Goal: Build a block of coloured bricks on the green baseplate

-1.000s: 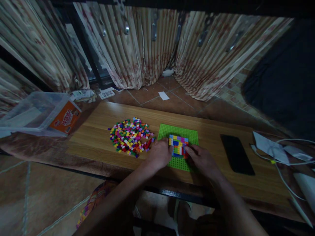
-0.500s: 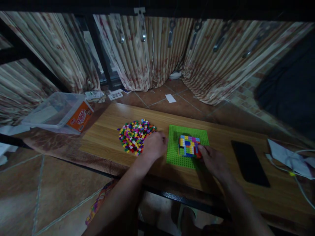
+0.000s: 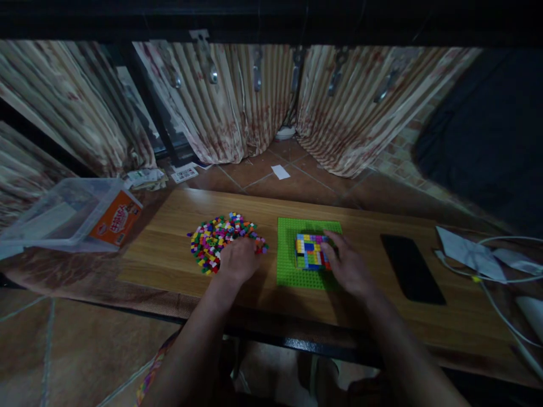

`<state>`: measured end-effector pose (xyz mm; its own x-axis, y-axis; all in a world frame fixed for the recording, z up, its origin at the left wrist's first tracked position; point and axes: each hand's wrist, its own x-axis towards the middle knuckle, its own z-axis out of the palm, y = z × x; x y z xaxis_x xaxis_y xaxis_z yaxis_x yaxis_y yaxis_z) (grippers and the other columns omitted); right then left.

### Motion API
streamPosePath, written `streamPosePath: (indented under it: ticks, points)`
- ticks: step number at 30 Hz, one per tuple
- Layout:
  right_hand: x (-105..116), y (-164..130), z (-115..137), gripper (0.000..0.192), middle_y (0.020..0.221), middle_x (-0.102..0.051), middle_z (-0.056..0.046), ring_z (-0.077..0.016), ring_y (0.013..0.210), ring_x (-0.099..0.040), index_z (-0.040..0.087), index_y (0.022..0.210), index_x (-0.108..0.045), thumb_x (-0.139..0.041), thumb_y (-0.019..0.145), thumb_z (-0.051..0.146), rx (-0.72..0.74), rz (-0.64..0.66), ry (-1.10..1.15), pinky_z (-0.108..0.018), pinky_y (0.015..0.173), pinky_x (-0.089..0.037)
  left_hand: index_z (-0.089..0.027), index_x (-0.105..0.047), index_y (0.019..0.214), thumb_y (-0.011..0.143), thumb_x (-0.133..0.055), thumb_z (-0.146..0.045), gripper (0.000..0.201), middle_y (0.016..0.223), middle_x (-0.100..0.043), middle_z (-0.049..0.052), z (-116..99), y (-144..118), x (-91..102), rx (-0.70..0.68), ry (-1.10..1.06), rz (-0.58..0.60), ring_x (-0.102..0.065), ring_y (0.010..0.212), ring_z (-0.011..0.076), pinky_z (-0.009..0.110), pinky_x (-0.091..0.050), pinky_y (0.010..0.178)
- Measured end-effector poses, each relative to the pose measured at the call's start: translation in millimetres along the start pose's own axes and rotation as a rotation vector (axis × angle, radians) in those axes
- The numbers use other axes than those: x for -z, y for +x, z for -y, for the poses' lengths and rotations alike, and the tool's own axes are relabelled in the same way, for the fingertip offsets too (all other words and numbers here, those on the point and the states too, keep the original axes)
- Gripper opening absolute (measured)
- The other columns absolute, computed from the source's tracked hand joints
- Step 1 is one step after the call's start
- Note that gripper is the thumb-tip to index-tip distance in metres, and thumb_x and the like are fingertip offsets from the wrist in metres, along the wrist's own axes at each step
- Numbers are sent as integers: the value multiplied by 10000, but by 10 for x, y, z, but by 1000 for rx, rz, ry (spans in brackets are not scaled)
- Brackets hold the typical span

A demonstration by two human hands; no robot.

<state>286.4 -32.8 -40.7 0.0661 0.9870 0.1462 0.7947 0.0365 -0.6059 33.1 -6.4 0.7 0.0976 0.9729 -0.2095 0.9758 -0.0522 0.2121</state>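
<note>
The right hand [image 3: 348,267] is resting its fingers, slightly apart, at the right side of the brick build [image 3: 311,252]; whether they are pinching it, I cannot tell. The left hand [image 3: 240,260] is covering the near right part of the brick pile [image 3: 210,242], its fingertips hidden, so any pinch there is not showing. The build is sitting over the green baseplate [image 3: 286,276], whether pressed onto its studs or loose being unclear. It is looking light, stiff and smooth-sided, probably sturdy under a downward push but liable to split along its seams if twisted; opposite side walls, held low, are offering the safest hold. Loose bricks, being tiny and hard, are calling for a fingertip pinch on flat sides. Farther out, the wooden tabletop [image 3: 263,288] is supporting everything, with a black slab [image 3: 412,268] lying to the right.
</note>
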Motion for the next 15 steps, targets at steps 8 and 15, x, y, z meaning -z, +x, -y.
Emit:
streamPosePath:
  ticks: [8,15]
  points:
    - [-52,-20,45,425,1210,-652,-108,-245,1064,-630,210,1233,-598,-446,918,452,49,108,78,-422,952,-481,-192,-706,877,842,-531,-242,185,952,-734,43,74,55,37,-171,-298,5,-663,858,167,244,-479,755]
    - [35,-88,134,416,1116,-693,-109,-229,944,-660,194,1168,-644,-458,916,468,-34,82,126,-387,854,-504,-178,-646,891,868,-495,-207,155,840,-687,21,-53,-23,79,-389,-443,-52,-632,771,143,232,-467,693]
